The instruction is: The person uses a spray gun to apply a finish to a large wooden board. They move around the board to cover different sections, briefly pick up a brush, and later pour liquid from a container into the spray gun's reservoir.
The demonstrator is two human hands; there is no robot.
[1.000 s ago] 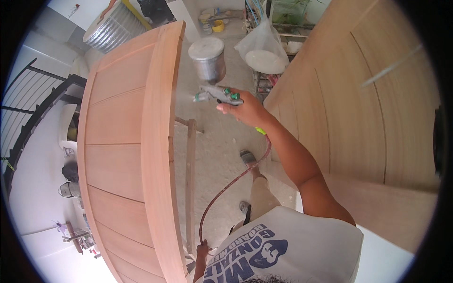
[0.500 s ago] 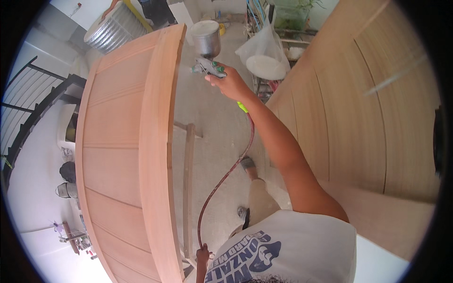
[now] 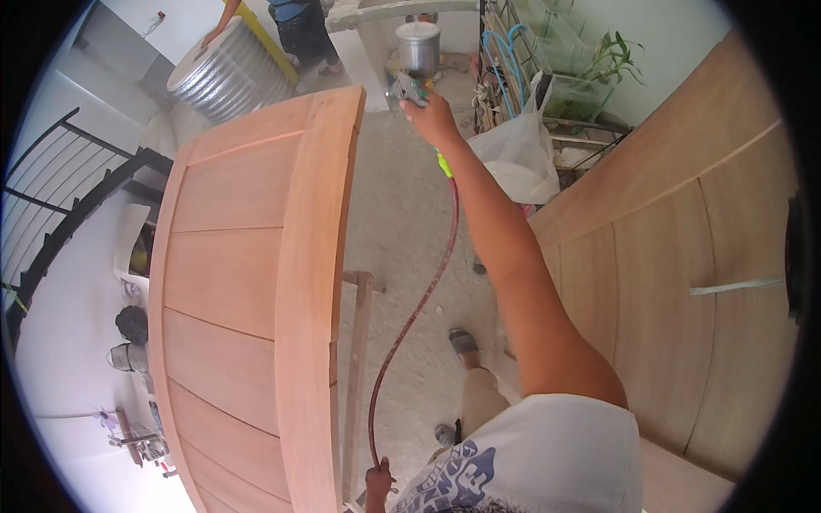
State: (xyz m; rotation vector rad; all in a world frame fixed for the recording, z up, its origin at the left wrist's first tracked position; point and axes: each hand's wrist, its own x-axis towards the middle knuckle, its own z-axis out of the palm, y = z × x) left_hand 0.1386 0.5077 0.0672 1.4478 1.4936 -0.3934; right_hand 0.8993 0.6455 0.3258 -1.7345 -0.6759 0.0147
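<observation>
Plainly, spray gun (image 3: pixel 409 88) sits gripped in right hand (image 3: pixel 434 120), metal cup (image 3: pixel 418 51) atop; left hand (image 3: pixel 378 480) holds red hose (image 3: pixel 420 312), fist closed.

Grey floor (image 3: pixel 402 231), white walls (image 3: pixel 64 350) — the left one glaring with light low down. A black railing (image 3: pixel 79 214) slants at far left; farther back, a silver roll (image 3: pixel 229 64) and — rightward — a leafy plant (image 3: pixel 611 53).
</observation>
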